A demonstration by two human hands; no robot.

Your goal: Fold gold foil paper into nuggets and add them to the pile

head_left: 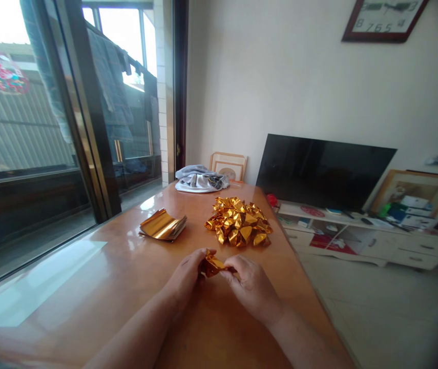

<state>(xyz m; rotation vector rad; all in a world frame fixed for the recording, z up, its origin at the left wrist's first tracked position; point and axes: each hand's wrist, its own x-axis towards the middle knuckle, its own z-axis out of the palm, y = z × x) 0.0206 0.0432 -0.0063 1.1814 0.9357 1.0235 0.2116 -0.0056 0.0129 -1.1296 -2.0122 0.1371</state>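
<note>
Between my two hands is a piece of shiny gold foil paper [213, 264], folded into a puffed, pointed shape. My left hand [188, 271] grips its left end, fingers closed around it. On the other side my right hand [251, 287] pinches its right end between thumb and fingers. Just beyond, to the right, lies a heap of folded gold foil pieces [240, 223] of a like shape. A stack of flat, slightly curled gold foil sheets [162, 225] rests to the left of the heap. My fingertips partly hide the held piece.
All this is on a glossy brown wooden table [126, 287]. Bunched grey and white cloth [199, 179] lies at its far end, near leaning picture frames [228, 165]. Right of the table stand a low white cabinet [376, 243] and a television [322, 171]. Glass sliding doors [84, 118] run along the left.
</note>
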